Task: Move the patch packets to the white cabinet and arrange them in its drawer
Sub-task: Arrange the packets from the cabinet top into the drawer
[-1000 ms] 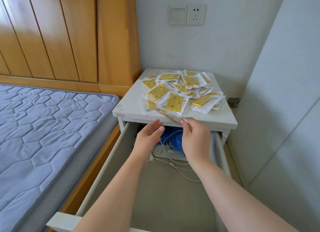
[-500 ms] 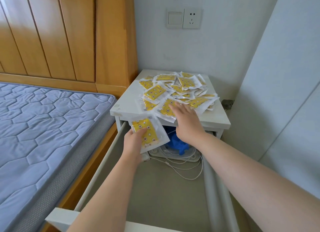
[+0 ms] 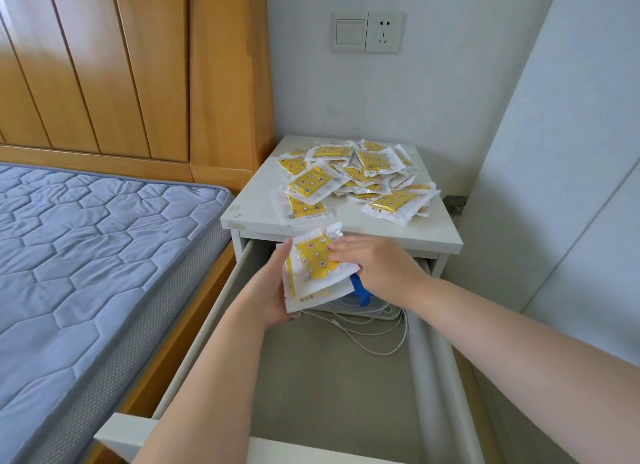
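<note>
While my left hand [image 3: 273, 292] cups a small stack of packets [image 3: 313, 267] from underneath, fingers curled round its left edge, my right hand [image 3: 381, 267] pinches the top one at its right side. My fingers lie across its yellow face, and its clear corner laps over the thumb side of my hand. I can't tell how many packets are in the stack; at least two white edges show. The stack is tilted, its face turned up toward me, and it hangs in the air over the back of the open drawer [image 3: 207, 335], just below the front lip of the white cabinet [image 3: 256, 203].

The rest of the packets sit in a loose, overlapping pile [image 3: 367, 176] on the cabinet top, mostly toward the back and right. One lies near the front edge, just above my hands.

In the drawer's far end there is something blue [image 3: 362, 292], partly hidden by the stack, and a tangle of white cables [image 3: 384, 339]. The mattress [image 3: 86, 255] is to my left, against the wooden headboard [image 3: 104, 65].
</note>
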The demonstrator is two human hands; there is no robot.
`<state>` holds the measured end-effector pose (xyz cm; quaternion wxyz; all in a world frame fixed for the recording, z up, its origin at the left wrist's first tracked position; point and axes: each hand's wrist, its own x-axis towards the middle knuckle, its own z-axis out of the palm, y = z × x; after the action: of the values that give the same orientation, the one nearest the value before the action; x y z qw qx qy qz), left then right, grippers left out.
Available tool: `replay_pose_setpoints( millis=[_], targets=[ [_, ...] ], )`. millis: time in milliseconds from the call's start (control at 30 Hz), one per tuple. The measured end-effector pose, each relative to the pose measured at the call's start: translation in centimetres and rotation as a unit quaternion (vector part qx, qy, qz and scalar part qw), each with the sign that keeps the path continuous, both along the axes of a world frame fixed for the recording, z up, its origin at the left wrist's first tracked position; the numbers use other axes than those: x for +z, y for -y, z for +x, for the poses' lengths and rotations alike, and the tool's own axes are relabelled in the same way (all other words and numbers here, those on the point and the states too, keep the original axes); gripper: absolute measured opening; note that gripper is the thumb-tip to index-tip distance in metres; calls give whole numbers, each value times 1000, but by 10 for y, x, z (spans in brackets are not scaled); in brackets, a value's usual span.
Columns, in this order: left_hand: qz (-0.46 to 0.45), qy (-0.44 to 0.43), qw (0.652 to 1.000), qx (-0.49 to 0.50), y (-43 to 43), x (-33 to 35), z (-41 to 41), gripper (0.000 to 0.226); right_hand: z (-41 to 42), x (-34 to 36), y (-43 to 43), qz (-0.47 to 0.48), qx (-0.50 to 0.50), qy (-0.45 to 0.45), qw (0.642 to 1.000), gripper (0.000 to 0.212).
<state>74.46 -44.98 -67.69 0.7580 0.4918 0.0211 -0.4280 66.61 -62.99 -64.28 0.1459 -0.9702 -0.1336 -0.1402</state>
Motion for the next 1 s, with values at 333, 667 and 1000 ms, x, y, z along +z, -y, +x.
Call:
replay_pose_setpoints(
  millis=[333, 667, 1000],
  targets=[
    [55, 56, 997, 25, 7, -6, -10, 30, 35, 42, 71, 362, -497, 49, 787, 64],
    [48, 60, 995, -62, 13, -2, -18, 26, 74, 50, 105, 304, -531, -123, 781, 80],
    [58, 63, 995, -46, 21, -5, -12, 29, 82, 65, 91, 286, -494, -179, 801, 51]
  ],
)
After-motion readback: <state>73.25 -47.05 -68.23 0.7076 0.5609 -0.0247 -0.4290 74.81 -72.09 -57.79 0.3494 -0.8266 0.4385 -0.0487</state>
